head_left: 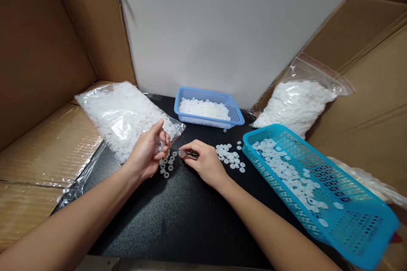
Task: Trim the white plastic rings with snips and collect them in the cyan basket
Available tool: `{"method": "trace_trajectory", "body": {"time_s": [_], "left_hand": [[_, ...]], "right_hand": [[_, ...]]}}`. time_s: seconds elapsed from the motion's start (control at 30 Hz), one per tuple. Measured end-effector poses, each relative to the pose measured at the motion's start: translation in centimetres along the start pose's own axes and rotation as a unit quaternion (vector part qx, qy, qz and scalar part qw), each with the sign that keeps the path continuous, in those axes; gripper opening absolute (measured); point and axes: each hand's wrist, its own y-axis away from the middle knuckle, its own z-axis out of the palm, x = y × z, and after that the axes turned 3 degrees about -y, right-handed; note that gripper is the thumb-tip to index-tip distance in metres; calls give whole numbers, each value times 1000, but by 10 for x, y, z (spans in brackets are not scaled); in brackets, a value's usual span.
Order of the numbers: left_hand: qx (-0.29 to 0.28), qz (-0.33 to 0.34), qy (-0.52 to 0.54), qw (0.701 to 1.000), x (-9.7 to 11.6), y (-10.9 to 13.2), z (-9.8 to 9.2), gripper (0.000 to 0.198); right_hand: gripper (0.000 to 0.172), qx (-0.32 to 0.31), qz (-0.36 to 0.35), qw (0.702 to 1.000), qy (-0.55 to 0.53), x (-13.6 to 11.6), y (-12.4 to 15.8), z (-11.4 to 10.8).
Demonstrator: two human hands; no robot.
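The half-curled left hand (pixel 149 149) holds white pieces (pixel 160 146) beside loose washers (pixel 171 162) on the black tabletop (pixel 178 220); the right hand (pixel 206 161) firmly pinches apparent metal tweezers (pixel 192 155). Piece-by-piece handling seems the step; the next move likely calls for precision.

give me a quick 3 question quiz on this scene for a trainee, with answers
1. Which hand holds the tool? A) left hand, B) right hand, C) neither
2. True or false: the blue basket has nothing in it.
3. Fill in: the teal basket stands to the ___ of the right hand.

Key:
1. B
2. False; white pieces lie in the blue basket.
3. right
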Motion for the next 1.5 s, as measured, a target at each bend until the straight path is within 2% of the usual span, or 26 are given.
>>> {"method": "trace_trajectory", "body": {"time_s": [0.1,0.17,0.23,0.3,0.4,0.57,0.8,0.9,1.07,1.2,1.33,1.5], "left_hand": [[-21,-22,-22,999,-2,3,-2,56],[-47,-40,-49,997,-6,4,-3,46],[-95,-59,-68,991,-11,6,-4,31],[-143,-79,-80,983,-15,7,-4,36],[-177,-111,-102,972,-19,10,-5,44],[-172,-119,-134,969,-18,14,-6,45],[-176,-16,-191,965,-20,14,-5,44],[-186,2,-195,963,-21,14,-6,47],[-236,-23,-172,956,-20,14,-8,39],[-270,-54,-174,945,-19,16,-8,43],[-267,-47,-189,944,-19,19,-7,48],[-243,-30,-188,951,-20,18,-5,52]], "right_hand": [[27,24,6,997,-66,-9,4,-11],[34,42,8,994,-101,-17,8,-18],[29,65,-2,986,-151,-26,12,-23],[21,79,-29,983,-162,-33,15,-25],[15,86,-51,984,-145,-39,18,-24],[14,79,-56,986,-133,-41,22,-23],[12,86,-121,981,-120,-43,22,-26],[10,90,-154,977,-117,-44,23,-25],[1,89,-103,972,-191,-44,24,-21],[8,100,-77,969,-213,-44,25,-19],[6,109,-85,974,-181,-44,26,-20],[8,124,-134,980,-76,-44,27,-21]]}}
